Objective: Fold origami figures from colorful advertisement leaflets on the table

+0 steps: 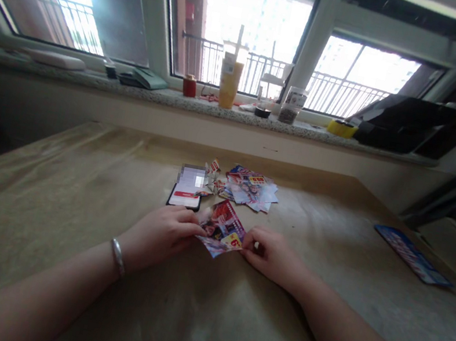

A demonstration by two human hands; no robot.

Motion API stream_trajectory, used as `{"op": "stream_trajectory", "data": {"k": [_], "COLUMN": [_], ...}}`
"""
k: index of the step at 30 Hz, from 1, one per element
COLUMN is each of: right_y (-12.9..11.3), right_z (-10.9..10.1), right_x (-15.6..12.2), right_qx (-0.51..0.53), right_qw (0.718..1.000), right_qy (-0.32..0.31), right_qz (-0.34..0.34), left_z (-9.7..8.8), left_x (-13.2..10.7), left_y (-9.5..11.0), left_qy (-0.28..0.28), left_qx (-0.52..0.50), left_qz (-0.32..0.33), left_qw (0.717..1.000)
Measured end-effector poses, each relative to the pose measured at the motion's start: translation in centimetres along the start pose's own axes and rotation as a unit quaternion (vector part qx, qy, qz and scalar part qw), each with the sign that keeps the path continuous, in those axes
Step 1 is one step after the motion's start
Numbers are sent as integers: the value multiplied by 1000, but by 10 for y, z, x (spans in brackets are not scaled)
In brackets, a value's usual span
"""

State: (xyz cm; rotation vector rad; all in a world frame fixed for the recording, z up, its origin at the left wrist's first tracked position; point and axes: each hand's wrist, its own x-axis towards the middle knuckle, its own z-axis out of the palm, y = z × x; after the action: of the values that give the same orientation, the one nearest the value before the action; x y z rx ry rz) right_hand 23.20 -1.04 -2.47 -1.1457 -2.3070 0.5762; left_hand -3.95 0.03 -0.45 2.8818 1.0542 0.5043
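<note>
A colourful printed paper sheet (221, 229) lies partly folded on the tan table (73, 196) in front of me. My left hand (159, 235), with a silver bracelet on its wrist, pinches the sheet's left edge with curled fingers. My right hand (272, 255) grips its right edge, fingers closed. Just beyond the sheet lies a phone (186, 189) with a lit screen. Next to the phone are small folded paper shapes (213, 177) and a loose stack of similar printed sheets (251, 189).
A blue printed strip (413, 256) lies at the table's right. The stone windowsill (136, 92) behind holds a tall orange drink cup (230, 80), a red can (189, 85), a jar (293, 105), yellow tape (342, 128) and a black device (398, 127).
</note>
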Motion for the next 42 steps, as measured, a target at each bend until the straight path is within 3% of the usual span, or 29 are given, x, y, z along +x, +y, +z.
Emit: {"op": "stream_trajectory", "data": {"k": [3,6,12,26,36,42], "right_y": [-2,-2,-3,2,1,-1], "right_z": [-1,-2,-6,-11,-10,-9], "right_x": [0,0,-1,-1,-2,-2], "right_qx": [-20,-48,-61,-6,-8,-18], "right_qw": [998,996,993,989,990,991], "right_qy": [-9,-17,-47,-59,-54,-49], "right_qz": [-52,-74,-89,-135,-131,-124], "left_z": [-2,-2,1,-2,-5,-5], "left_x": [-1,-1,-1,2,3,3], "left_y": [1,3,7,10,15,18], "left_qy": [-41,-64,-54,-41,-96,-93], "left_qx": [55,60,39,52,40,22], "left_qz": [79,114,103,155,79,102], "left_qw": [995,990,992,986,991,990]}}
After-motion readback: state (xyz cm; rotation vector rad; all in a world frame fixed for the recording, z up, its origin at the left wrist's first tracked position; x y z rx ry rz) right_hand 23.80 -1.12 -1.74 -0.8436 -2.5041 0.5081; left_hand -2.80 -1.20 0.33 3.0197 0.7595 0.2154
